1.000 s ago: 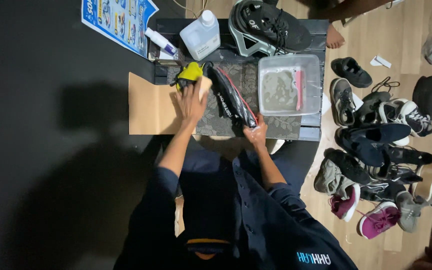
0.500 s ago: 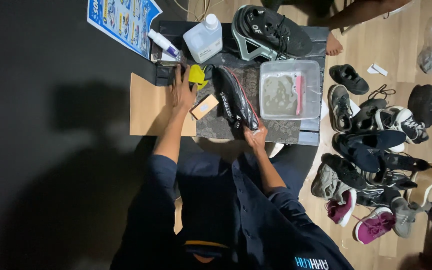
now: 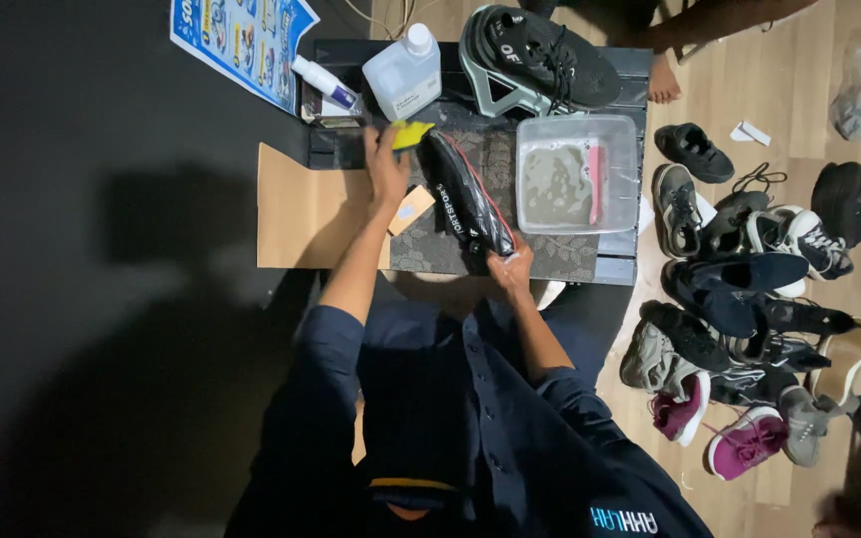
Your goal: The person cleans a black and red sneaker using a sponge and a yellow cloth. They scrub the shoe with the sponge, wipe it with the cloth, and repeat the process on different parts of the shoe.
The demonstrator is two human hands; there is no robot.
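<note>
The person's left hand (image 3: pixel 388 164) is closed around a small yellow brush (image 3: pixel 412 133), holding it against the far tip of a black shoe (image 3: pixel 467 196) that lies on its side on a patterned grey mat (image 3: pixel 550 254). The right hand (image 3: pixel 508 269) pinches the near end of the same black shoe, at the mat's near edge, steadying it. The shoe runs slantwise across the mat, its thin red line facing up. Just left of the shoe, a small tan block (image 3: pixel 411 210) rests on the mat, partly under the left forearm. To the shoe's right, also on the mat, stands a clear plastic tub (image 3: pixel 577 174) of cloudy water with a pink item lying in it. Beyond the shoe's far tip are a white plastic bottle (image 3: pixel 403 74), a slim white tube (image 3: pixel 324 83) and, further right, a second black sneaker (image 3: pixel 540 62) with a pale sole. A sheet of brown cardboard (image 3: pixel 301 209) sticks out from under the mat to the left of the shoe, and a blue printed leaflet (image 3: pixel 239 42) lies on the dark surface beyond it. Well to the right of the shoe, past the tub, a heap of mixed shoes (image 3: pixel 749 289) in black, grey, white and magenta covers the wooden floor (image 3: pixel 809 110). Another person's bare foot (image 3: pixel 664 84) shows on the floor near the second sneaker.
</note>
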